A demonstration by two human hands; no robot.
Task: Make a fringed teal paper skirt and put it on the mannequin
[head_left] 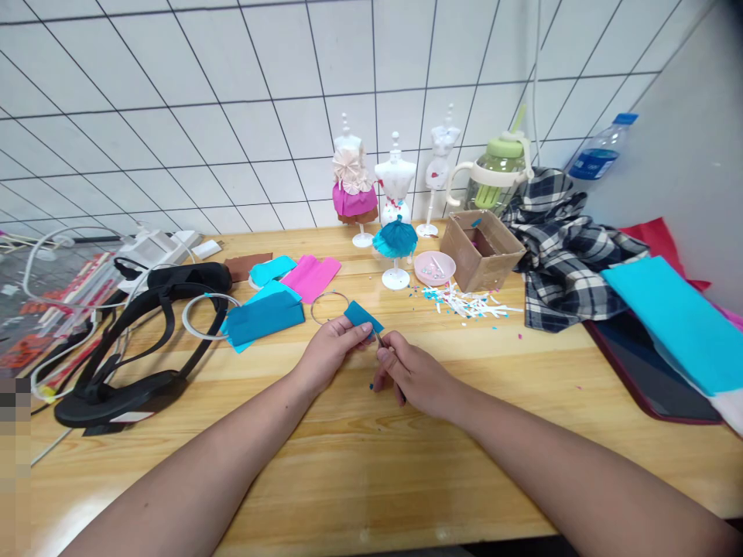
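My left hand (333,344) pinches a small folded piece of dark teal paper (362,316) over the middle of the table. Close beside it on the right, my right hand (415,371) is closed on small scissors (379,339), whose tips meet the lower right edge of the paper. Its finger loops are mostly hidden by my fingers. A tiny teal scrap (371,386) shows just under my right hand. Behind the hands, a small white dress form (395,174) stands with a teal ruffled skirt (395,238) around its lower part.
Left lie teal sheets (265,318), a pink sheet (313,277), a wire ring (330,295) and a black headset (145,379). Behind are a pink dish (435,268), paper shreds (470,303), a cardboard box (479,255) and a green-lidded jug (496,174). Plaid cloth (551,247) lies right.
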